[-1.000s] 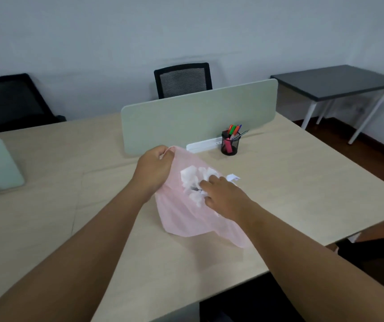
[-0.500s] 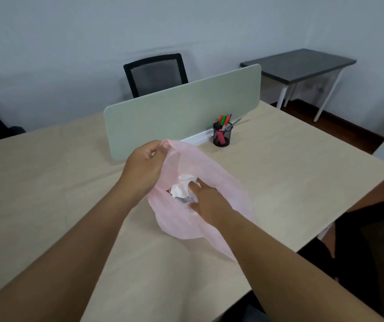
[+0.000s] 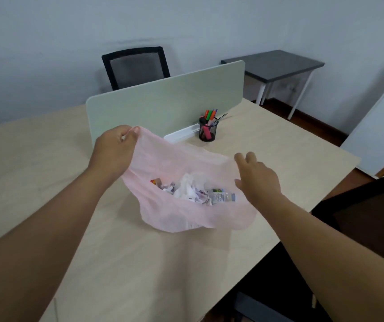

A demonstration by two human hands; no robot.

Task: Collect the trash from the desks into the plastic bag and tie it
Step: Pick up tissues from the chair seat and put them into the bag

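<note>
Above the desk (image 3: 47, 182), my left hand (image 3: 114, 147) pinches the plastic bag (image 3: 186, 214) by its left rim; my right hand (image 3: 258, 180), slack and empty, sits just beside the right rim.

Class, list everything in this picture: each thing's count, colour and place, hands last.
desk: one, light wood, under everything
plastic bag: one, pink, on the desk
crumpled paper: several, white, inside the bag
bottle: one, clear, inside the bag
divider: one, pale green, behind the bag
pen cup: one, black, beside the divider, holding coloured markers
office chairs: two, black, behind the divider and at right edge
side table: one, dark grey, back right
left hand: one, grips the bag's rim
right hand: one, fingers extended, by the bag's right rim
</note>
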